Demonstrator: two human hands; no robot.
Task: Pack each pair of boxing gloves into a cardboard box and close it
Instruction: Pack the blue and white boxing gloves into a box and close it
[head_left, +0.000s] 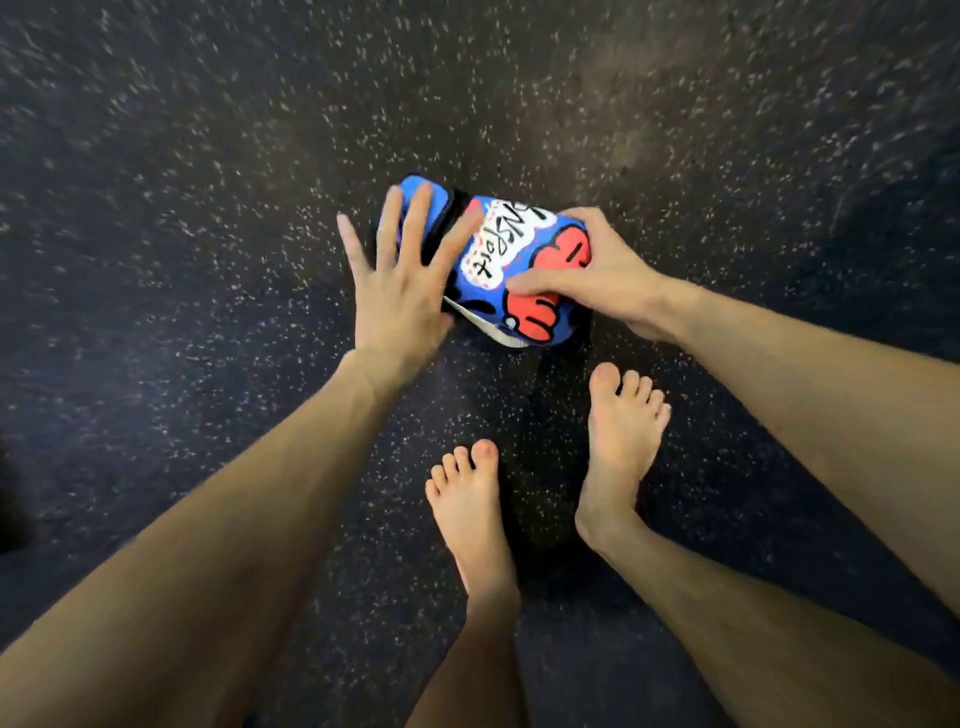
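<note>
Risk: blue boxing glove (493, 249) twists loose, since your right hand (602, 275) grips only its padded end and your left hand (400, 291) is just spread open against it.

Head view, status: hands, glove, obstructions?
Left hand open, flat on blue, red and white printed boxing glove. Right hand grips it. No cardboard box visible. Bare feet near.

— How do we hold our hands?
— Both arms reach down and forward. Our left hand (400, 296) is spread flat, fingers straight, touching the glove (491, 254); our right hand (602, 275) grips it, thumb and fingers curled.
</note>
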